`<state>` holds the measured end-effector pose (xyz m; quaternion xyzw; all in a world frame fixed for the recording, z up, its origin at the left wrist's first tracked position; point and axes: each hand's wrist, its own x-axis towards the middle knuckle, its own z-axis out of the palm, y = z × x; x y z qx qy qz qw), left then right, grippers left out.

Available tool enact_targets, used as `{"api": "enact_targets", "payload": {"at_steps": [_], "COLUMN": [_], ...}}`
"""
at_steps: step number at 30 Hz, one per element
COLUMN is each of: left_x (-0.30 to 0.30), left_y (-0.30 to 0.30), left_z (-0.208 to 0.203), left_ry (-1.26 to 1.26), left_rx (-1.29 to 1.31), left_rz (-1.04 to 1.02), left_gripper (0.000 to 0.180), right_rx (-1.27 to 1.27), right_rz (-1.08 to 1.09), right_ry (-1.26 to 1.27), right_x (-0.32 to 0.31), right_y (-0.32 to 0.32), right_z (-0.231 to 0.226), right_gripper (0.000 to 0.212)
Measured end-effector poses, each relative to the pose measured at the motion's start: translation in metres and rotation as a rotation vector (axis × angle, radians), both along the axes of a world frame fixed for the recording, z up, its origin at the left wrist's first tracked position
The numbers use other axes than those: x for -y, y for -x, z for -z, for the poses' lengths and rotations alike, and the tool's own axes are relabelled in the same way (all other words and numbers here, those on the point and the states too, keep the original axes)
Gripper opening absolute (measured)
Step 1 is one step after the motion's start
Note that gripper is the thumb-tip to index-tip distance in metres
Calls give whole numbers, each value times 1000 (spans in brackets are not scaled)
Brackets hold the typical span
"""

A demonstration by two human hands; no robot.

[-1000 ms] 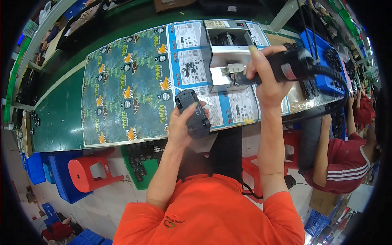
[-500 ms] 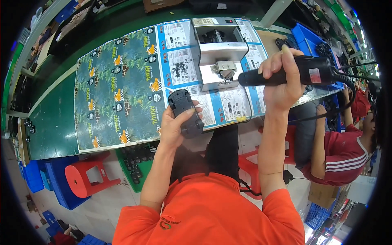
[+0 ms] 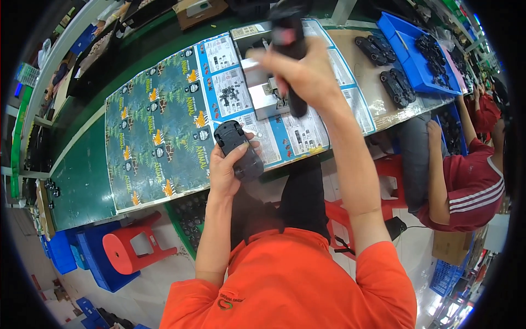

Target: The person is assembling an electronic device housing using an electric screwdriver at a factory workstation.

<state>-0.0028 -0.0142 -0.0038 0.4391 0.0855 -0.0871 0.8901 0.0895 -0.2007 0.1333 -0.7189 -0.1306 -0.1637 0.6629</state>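
Observation:
My left hand (image 3: 223,171) is closed around a dark plastic toy car body (image 3: 241,151), held over the table's front edge with its flat side up. A black electric screwdriver (image 3: 295,44) is gripped in my right hand (image 3: 311,72), blurred by motion. The tool stands nearly upright, its narrow end pointing down beside a silver box-shaped screw feeder (image 3: 266,105). My right hand and the screwdriver hide part of the feeder. Several small black round parts (image 3: 232,96) lie on the printed sheet left of the feeder.
Printed sheets (image 3: 164,126) cover the green table (image 3: 76,175). To the right lie black toy car bodies (image 3: 398,88) and a blue bin (image 3: 408,41) with more inside. A co-worker in a dark red shirt (image 3: 474,183) sits at the right. Red stools (image 3: 123,252) stand below the table.
My right hand has moved left over the feeder, swinging the screwdriver from lying sideways to nearly upright. My left hand still holds the toy car body, and the whole view has shifted slightly.

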Motion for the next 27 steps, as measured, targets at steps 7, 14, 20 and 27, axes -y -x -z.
{"api": "enact_targets", "payload": {"at_steps": [7, 14, 20, 27], "left_x": [-4, 42, 38, 36], "left_y": [2, 26, 29, 34], "left_z": [-8, -14, 5, 2], "left_ry": [43, 710, 778, 861], "left_rx": [-16, -15, -15, 2], "left_rz": [178, 495, 462, 481], "left_gripper": [46, 61, 62, 58], "right_rx": [-185, -157, -164, -173], "right_rz": [-61, -220, -263, -311], "right_ry": [-620, -968, -1077, -1099], "right_x": [77, 94, 86, 84], "right_y": [60, 67, 69, 70], "right_z": [-7, 4, 14, 19], "right_gripper": [11, 16, 18, 17]}}
